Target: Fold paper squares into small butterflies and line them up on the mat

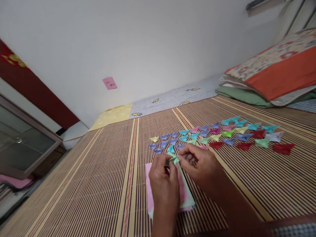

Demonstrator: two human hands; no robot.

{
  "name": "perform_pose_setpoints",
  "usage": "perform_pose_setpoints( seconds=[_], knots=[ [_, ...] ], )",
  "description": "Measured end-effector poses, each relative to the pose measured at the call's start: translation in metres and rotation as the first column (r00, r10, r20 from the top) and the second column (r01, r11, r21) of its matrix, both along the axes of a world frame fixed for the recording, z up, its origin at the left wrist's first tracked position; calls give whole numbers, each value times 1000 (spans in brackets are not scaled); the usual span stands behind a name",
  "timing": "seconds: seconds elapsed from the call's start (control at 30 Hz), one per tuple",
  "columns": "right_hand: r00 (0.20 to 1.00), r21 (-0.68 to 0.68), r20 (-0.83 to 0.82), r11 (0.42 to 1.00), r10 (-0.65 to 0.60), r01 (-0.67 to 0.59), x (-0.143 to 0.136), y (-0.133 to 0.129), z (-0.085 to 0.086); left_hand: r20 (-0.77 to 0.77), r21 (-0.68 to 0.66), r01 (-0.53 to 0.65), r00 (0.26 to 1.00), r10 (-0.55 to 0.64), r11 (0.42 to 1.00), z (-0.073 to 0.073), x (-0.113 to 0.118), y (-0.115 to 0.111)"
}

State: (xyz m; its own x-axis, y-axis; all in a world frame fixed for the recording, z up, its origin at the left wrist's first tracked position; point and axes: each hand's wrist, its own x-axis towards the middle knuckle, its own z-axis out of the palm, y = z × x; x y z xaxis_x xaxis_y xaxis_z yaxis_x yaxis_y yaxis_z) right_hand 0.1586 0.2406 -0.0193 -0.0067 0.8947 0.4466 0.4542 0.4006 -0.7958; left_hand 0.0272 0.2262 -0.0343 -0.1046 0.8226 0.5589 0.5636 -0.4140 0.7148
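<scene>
A small light green folded paper is pinched between both hands, above the far end of a stack of pink and green paper sheets. My left hand grips its left side with thumb and fingers. On the right, my right hand holds the other side of the paper between thumb and index finger. Just beyond the hands, several folded paper pieces in blue, red, green, yellow and pink lie in slanting rows on the striped mat.
Folded bedding lies at the far right. A patterned sheet runs along the white wall, which bears a pink note. A glass-fronted cabinet stands at the left, beyond the mat's edge.
</scene>
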Motion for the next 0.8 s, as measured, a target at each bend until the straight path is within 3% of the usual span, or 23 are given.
perform_pose_setpoints(
  seconds=[0.27,0.43,0.63,0.8],
  knots=[
    [1000,-37,11,999,-17,17,-5,-1,0,36,-13,10,999,-9,1000,2,4,-2],
    [997,37,27,997,-74,73,-4,-2,-1,226,-121,68,973,-39,990,9,1,-7],
    [990,148,58,982,-130,120,-5,1,-3,560,-255,283,823,-97,925,16,-14,-4],
    [991,141,58,984,-120,110,-7,3,-7,657,-298,416,742,-131,859,12,-19,2]
  ],
)
